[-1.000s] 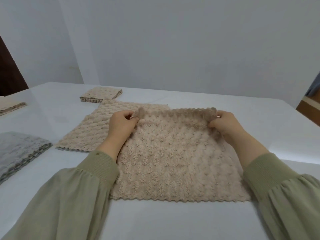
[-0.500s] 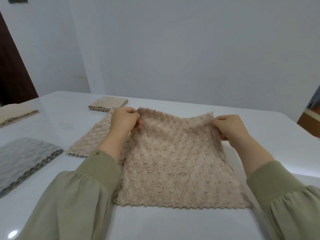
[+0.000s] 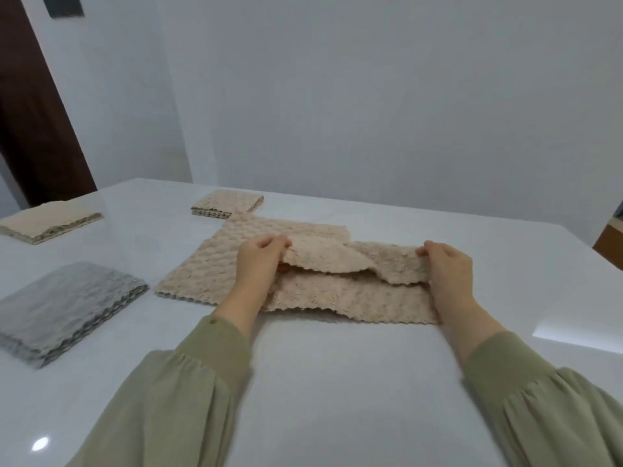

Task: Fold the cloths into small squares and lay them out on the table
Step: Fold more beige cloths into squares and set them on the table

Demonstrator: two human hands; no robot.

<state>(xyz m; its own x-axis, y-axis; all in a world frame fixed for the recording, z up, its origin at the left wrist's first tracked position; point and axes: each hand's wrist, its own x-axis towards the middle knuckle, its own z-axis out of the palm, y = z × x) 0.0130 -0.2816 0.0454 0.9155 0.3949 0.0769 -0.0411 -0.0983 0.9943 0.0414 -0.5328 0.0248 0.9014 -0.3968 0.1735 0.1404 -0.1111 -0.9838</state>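
On the tabletop [image 3: 337,382], left hand [image 3: 259,264] and right hand [image 3: 448,267] pinch the beige cloth [image 3: 344,294] mid-fold; one folded square [image 3: 227,205] looks done, grey stack [image 3: 64,305] still to go.

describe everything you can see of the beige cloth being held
The beige cloth looks plush, with a bumpy texture and scalloped edges. It is half folded: its lower layer lies flat on the white table, while the left hand and right hand pinch the top flap's corners. Its left end overlaps a second cloth.
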